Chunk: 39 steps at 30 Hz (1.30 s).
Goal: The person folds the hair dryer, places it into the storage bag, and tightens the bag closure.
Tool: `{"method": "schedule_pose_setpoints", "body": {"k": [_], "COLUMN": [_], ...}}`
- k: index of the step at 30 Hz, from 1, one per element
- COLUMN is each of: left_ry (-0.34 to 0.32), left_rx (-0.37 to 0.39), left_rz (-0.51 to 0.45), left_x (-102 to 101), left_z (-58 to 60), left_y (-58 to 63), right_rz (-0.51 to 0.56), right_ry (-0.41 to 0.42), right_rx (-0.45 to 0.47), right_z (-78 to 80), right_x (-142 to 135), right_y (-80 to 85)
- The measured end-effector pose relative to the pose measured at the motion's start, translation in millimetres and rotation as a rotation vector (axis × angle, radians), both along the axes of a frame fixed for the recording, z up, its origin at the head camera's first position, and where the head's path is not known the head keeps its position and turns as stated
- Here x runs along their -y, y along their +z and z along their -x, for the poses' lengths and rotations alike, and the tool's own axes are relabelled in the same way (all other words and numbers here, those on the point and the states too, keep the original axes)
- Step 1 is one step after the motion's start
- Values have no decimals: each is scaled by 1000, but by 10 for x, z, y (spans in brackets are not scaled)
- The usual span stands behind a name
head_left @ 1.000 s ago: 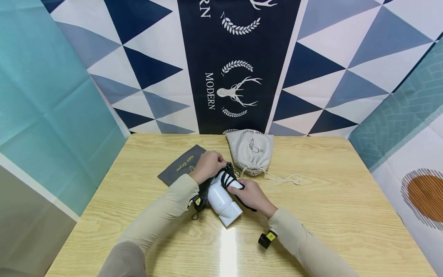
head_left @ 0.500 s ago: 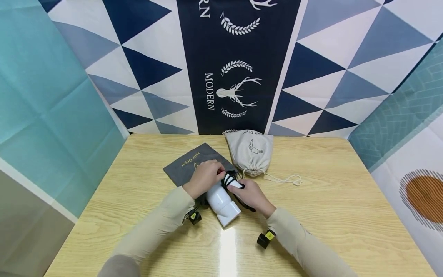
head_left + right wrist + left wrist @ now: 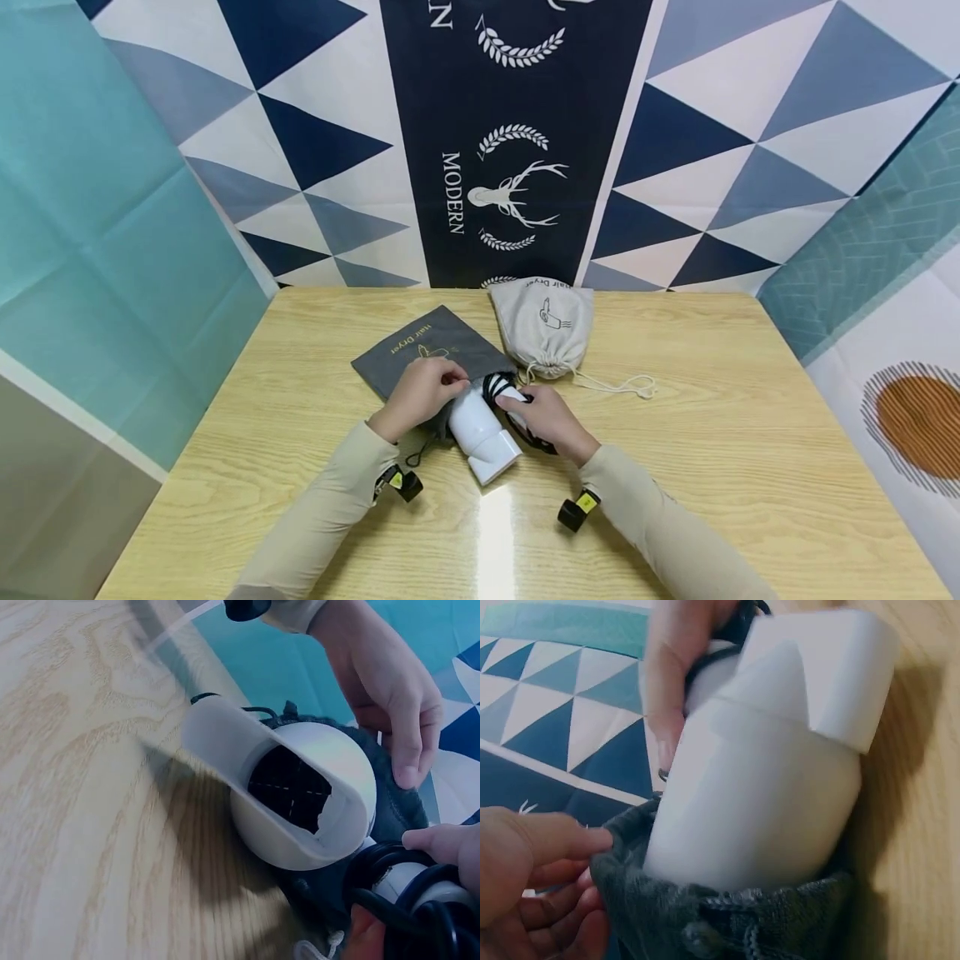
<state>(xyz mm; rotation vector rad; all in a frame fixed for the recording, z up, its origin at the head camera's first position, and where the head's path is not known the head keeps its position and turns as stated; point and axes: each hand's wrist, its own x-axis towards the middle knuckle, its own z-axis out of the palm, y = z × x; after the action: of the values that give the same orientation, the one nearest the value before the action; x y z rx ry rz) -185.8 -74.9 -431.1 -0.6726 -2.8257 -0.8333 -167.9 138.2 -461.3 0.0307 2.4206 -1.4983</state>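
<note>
A white hair dryer (image 3: 474, 425) sits with its rear end inside the mouth of a dark grey drawstring bag (image 3: 468, 340); its nozzle (image 3: 847, 682) sticks out toward me. My right hand (image 3: 553, 419) grips the dryer's handle, which has black cord (image 3: 397, 911) wound round it. At the bag's opening, my left hand (image 3: 422, 393) pinches the fabric rim (image 3: 619, 840) between thumb and fingers. The right wrist view shows the left hand's fingertips (image 3: 406, 774) on the rim beside the dryer's barrel. The dryer's back end is hidden in the bag.
A light beige drawstring bag (image 3: 546, 329) printed "Hair Dryer" lies at the table's back edge, its white cord (image 3: 615, 386) trailing right. Patterned cloth walls (image 3: 517, 150) enclose the wooden table (image 3: 712, 400) at the back and sides.
My left hand has slid down and left along the bag's opening, and more of the bag's printed face shows. The right hand keeps its grip on the handle, nearly still.
</note>
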Motion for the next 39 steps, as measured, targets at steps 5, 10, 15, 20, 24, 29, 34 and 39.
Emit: {"method": "schedule_pose_setpoints", "body": {"k": [5,10,15,20,24,29,34,39], "left_ry": [-4,38,85,107,82,79,67,60], "left_rx": [40,17,8,36,59,79,100,134], "left_rz": [-30,-49,-59,-78,-99,-120,-128,-136], "left_x": [21,42,66,86,87,57,25,9], "left_z": [-6,20,39,25,16,19,36,25], "left_y": [-27,-36,-18,-20,-35,-38,-14,-15], "right_rz": [4,206,378,333,330,356,420,427], "right_ry": [9,58,109,113,81,-11,-97,-60], "right_rx": [35,90,172,161,106,81,115,119], "right_z": [44,76,74,-1,-53,-66,-7,51], "right_x": [-45,-237,-426,-462,-421,-341,-260,-231], "right_y": [-33,-50,-105,-154,-180,-157,-118,-120]}}
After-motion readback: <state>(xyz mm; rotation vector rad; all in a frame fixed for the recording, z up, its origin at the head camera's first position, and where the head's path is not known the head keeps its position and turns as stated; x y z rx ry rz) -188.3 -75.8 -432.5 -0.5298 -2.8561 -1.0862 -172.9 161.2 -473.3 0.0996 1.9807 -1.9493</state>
